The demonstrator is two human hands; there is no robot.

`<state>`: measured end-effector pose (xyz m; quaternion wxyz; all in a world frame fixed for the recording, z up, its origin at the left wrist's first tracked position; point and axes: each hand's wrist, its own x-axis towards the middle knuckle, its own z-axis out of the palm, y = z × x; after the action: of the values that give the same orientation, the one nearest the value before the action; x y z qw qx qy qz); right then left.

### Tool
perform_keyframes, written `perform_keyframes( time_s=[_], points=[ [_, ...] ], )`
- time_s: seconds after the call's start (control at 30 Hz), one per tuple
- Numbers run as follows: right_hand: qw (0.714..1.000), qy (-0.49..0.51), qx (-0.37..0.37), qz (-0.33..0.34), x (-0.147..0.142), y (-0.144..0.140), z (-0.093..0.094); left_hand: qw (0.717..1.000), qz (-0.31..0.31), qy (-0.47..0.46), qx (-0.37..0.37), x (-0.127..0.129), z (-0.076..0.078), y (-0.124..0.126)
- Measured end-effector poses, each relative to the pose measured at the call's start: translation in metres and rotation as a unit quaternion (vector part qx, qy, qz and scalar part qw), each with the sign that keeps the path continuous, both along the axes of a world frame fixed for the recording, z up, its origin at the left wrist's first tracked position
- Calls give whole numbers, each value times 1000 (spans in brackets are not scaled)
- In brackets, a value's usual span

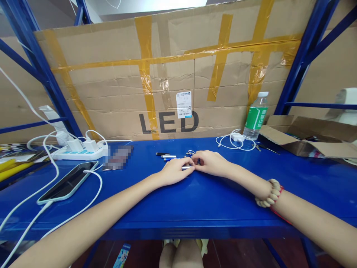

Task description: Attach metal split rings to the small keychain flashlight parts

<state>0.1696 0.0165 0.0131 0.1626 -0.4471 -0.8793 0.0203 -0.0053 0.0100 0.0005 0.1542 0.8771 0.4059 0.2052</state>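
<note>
Both hands meet just above the blue tabletop, fingertips close together. My left hand is closed on a short, shiny silver tube, whose far end is covered by the fingers. My right hand has its fingers curled in a pinch at the tube's end; a small dark bit shows inside, too hidden to name. Behind the left hand lie slim pen-like tubes: a black one, a silver one and a blue one. Small metal pieces lie just beyond the fingertips.
On the left are a phone with white cables and a power strip with plugs. At the back right stand a water bottle, a coiled white cable and an open cardboard box. A cardboard sheet closes the back.
</note>
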Motion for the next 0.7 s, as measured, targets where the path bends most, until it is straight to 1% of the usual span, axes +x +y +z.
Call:
perform_keyframes(
  time_s=[0.37, 0.5, 0.7],
  points=[
    [1000, -2, 3, -1, 0, 1, -1, 1000, -2, -5, 0, 0, -1, 1],
    [1000, -8, -5, -4, 0, 1, 0, 1000, -6, 0, 5, 0, -2, 1],
    [1000, -19, -14, 9, 1, -2, 3, 999, -8, 20, 23, 0, -1, 0]
  ],
)
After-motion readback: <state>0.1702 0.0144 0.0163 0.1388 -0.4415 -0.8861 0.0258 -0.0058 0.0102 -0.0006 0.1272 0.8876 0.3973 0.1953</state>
